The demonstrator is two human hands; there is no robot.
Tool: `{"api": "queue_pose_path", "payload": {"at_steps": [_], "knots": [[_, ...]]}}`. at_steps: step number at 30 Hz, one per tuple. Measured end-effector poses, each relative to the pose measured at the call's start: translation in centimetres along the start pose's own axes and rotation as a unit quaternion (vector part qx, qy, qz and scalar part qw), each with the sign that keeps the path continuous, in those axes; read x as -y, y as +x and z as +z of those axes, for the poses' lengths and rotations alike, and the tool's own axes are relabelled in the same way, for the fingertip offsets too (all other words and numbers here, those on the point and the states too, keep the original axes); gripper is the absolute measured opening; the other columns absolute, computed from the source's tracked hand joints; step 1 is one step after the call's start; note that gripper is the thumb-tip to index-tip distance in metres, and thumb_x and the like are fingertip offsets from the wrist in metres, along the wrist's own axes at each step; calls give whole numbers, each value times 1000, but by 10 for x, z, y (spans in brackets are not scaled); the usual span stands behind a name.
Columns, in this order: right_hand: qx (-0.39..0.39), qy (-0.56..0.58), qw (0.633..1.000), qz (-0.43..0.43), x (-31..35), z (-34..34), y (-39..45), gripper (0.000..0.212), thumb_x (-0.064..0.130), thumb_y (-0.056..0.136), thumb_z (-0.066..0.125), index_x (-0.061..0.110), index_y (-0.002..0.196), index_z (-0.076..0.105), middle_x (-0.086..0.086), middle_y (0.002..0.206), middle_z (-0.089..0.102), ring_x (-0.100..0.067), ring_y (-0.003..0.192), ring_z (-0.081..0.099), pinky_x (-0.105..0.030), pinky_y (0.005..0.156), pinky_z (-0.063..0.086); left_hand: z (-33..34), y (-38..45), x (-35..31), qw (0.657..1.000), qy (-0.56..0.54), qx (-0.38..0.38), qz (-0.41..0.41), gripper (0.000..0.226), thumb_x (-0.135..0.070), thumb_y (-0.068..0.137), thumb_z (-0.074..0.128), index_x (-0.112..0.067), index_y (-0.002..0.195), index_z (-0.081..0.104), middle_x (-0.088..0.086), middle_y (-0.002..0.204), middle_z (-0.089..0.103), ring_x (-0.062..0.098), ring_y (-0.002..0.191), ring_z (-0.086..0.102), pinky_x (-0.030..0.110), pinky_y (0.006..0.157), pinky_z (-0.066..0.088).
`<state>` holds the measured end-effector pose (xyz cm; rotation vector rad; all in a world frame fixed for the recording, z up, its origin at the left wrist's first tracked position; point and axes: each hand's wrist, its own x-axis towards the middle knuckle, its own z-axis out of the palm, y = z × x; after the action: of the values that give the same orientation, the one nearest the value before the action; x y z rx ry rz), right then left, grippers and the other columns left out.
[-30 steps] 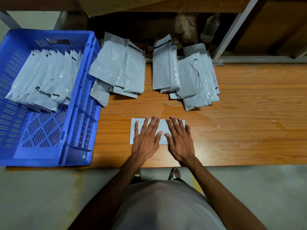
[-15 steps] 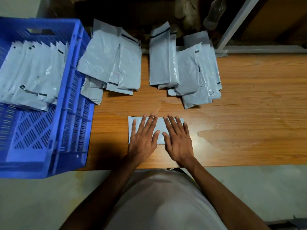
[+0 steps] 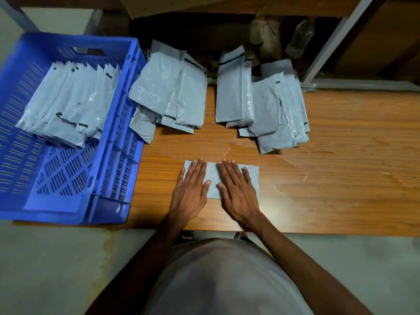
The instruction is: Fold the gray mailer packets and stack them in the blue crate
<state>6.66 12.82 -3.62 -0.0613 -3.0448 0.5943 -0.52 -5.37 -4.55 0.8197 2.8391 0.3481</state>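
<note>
A folded gray mailer packet [image 3: 213,176] lies flat on the wooden table near its front edge. My left hand [image 3: 192,189] presses its left part with straight fingers, and my right hand [image 3: 237,189] presses its right part the same way. The blue crate [image 3: 109,155] stands at the table's left end. Inside it, folded gray packets [image 3: 68,105] lean in an overlapping row. Two loose piles of gray mailers lie behind the hands: a left pile [image 3: 168,96] beside the crate and a right pile [image 3: 261,103].
The wooden table [image 3: 341,167] stretches to the right. A metal shelf leg [image 3: 329,42] and a plastic bottle [image 3: 300,37] stand in the dark space behind the piles. The floor lies below the table's front edge.
Both hands stay flat on the folded packet and have spread slightly apart, showing more of it between them. The view has shifted with my head.
</note>
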Motion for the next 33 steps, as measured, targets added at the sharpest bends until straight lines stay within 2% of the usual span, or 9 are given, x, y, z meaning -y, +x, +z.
{"api": "queue_pose_path", "payload": {"at_steps": [3, 11, 17, 22, 25, 28, 31, 33], "knots": [[3, -32, 999, -5, 0, 8, 3, 59, 37, 113, 28, 21, 168, 15, 3, 175, 12, -11, 162, 2, -48, 131, 9, 3, -2, 5, 1000, 2, 6, 2, 63, -48, 111, 6, -19, 167, -1, -2, 174, 1, 11, 160, -5, 43, 131, 2], [18, -41, 999, -3, 0, 5, 6, 61, 33, 113, 34, 24, 168, 10, 7, 175, 6, -11, 162, 2, -47, 131, 8, 5, 0, 5, 1000, -5, -4, 12, 62, -43, 112, 12, -15, 167, 5, 1, 175, 5, 13, 161, 2, 44, 130, 10], [28, -39, 999, -1, 2, 2, 9, 61, 33, 112, 34, 24, 168, 11, 7, 175, 7, -11, 162, 2, -48, 131, 10, 1, 1, 4, 1000, -19, 0, 4, 62, -44, 113, 18, -17, 167, 5, -1, 175, 4, 12, 160, 2, 42, 130, 9], [31, -37, 999, -4, 2, 3, 7, 60, 34, 114, 30, 26, 168, 8, 8, 175, 5, -11, 161, 0, -47, 131, 6, -1, 0, 3, 1000, -22, -2, 3, 62, -46, 112, 13, -17, 167, 4, -2, 174, 2, 12, 160, 1, 41, 131, 6], [26, -29, 999, 5, 4, 4, 7, 58, 37, 114, 26, 25, 168, 10, 7, 175, 7, -11, 161, 1, -49, 131, 8, 0, 2, 6, 998, -54, 18, 8, 63, -47, 111, 8, -18, 167, 3, -3, 174, 2, 10, 160, -1, 44, 131, 7], [8, 1, 1000, 13, 16, 3, 11, 57, 36, 114, 27, 22, 168, 15, 4, 175, 11, -12, 162, 0, -46, 131, 5, -7, 4, 16, 993, -117, 5, -18, 61, -43, 111, 11, -19, 167, 12, -4, 174, 9, 10, 160, 0, 45, 131, 6], [1, 7, 1000, -10, 30, 8, 19, 57, 34, 113, 28, 19, 167, 20, 1, 174, 15, -13, 162, 4, -44, 131, 6, -12, -4, 34, 997, -59, -30, -24, 60, -41, 111, 15, -17, 166, 17, -3, 173, 12, 13, 160, 3, 41, 131, 1], [3, -6, 1000, -7, 34, 14, 24, 56, 35, 113, 27, 18, 167, 20, 1, 174, 17, -13, 162, 6, -46, 131, 9, -11, -9, 43, 998, -48, -36, 1, 59, -40, 112, 18, -16, 166, 18, -3, 173, 13, 13, 160, 4, 43, 131, 7]]}}
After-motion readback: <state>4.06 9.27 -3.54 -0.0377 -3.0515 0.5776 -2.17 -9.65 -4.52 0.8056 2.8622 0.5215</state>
